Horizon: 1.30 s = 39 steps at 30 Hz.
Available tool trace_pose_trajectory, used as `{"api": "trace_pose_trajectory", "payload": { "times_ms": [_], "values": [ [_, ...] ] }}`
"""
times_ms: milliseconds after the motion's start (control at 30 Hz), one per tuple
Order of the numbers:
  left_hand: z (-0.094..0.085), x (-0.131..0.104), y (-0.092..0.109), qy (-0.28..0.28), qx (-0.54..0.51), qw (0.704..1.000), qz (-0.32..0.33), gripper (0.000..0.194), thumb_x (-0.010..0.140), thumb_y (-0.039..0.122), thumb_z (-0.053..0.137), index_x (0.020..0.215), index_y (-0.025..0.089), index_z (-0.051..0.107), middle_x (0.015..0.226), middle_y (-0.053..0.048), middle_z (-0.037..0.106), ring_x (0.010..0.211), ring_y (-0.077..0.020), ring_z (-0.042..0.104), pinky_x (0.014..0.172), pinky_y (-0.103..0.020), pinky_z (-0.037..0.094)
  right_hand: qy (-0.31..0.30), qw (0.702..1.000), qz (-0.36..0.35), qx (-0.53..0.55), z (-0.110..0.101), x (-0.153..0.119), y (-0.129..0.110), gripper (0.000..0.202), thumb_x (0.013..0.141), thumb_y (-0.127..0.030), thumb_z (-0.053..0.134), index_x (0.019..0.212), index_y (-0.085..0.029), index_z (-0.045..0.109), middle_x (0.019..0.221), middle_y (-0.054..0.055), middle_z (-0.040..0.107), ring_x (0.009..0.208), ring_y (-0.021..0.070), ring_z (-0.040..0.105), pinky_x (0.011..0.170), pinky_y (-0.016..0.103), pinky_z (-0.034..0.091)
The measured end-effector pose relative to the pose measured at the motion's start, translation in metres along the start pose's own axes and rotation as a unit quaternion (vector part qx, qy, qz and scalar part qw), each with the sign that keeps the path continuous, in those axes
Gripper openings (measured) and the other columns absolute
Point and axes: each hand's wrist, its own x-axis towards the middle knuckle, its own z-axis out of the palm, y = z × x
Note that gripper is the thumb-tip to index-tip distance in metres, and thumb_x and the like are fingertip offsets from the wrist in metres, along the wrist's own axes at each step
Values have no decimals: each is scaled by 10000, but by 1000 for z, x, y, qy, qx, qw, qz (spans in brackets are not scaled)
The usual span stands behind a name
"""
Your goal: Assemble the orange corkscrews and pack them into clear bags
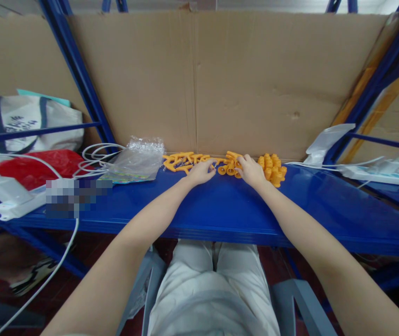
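Several yellow plastic pieces lie along the back of the blue shelf (227, 212). My left hand (201, 173) is at the right end of the branching yellow pieces with small metal chains (176, 162), palm down, its thumb and fingers apart. My right hand (252, 171) has thumb and fingers around the yellow cup-shaped pieces (230, 170), whose round mouths face me. Just right of that hand is a cluster of knobbly yellow pieces (275, 171). My fingers partly hide the pieces between the hands.
A clear plastic bag (136, 161) and coiled white cable (94, 156) lie to the left, near a white power strip (20, 203) and a red bag (48, 163). Cardboard (255, 84) walls the back. Blue uprights (76, 70) flank it. Another power strip (381, 174) is at the right.
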Motion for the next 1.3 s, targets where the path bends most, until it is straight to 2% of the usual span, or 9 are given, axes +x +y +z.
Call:
{"api": "trace_pose_trajectory", "payload": {
  "times_ms": [200,333,433,633,733,900,1167,1300],
  "values": [
    [-1,-1,2,0,-10,1000,3,357,843,212,573,1188,174,657,897,-64,740,847,-222,706,810,-338,547,17,998,-7,56,10,3,17,345,904,-304,557,1239,-239,613,1130,121,616,1047,302,604,803,415,521],
    [-2,-1,4,-6,-8,1000,-2,344,833,195,576,1160,165,679,903,-70,743,845,-231,706,826,-356,549,9,996,-3,86,16,5,20,343,899,-289,541,1218,-204,634,1143,140,630,1079,305,606,852,441,522],
    [-1,1,3,-19,1,1000,9,297,835,194,564,1093,160,708,914,-78,749,855,-235,704,848,-372,546,27,992,-6,120,20,6,24,358,888,-278,532,1218,-194,642,1143,149,639,1077,308,608,865,462,519],
    [1,2,-1,-24,17,999,25,249,825,202,570,1007,189,740,910,-60,757,843,-221,703,841,-360,548,48,980,-27,194,29,11,31,372,854,-162,448,1141,-186,683,1153,138,655,999,254,620,923,459,500],
    [1,2,-1,-28,21,999,25,252,825,198,570,1004,177,746,934,-73,759,866,-234,704,847,-367,545,51,975,-40,212,32,13,32,377,835,-121,435,1096,-165,704,1142,143,668,1025,253,625,961,449,490],
    [1,2,0,-37,21,999,25,246,833,197,565,991,170,750,948,-77,758,895,-239,702,871,-365,532,69,965,-48,247,37,16,33,357,812,-79,472,1023,-197,734,1109,117,697,1054,258,644,986,430,492],
    [1,2,0,-38,25,998,35,236,834,188,555,967,175,750,916,-65,758,855,-229,702,844,-358,531,46,965,-19,257,38,15,32,373,824,-107,542,1150,-174,710,1252,148,651,1142,274,643,1033,473,468],
    [2,2,-2,-35,24,998,42,221,827,189,559,939,176,749,895,-58,755,842,-221,698,836,-346,528,46,967,-14,249,37,15,32,387,824,-134,576,1189,-176,697,1262,141,652,1152,277,641,1052,474,462]
  ]
}}
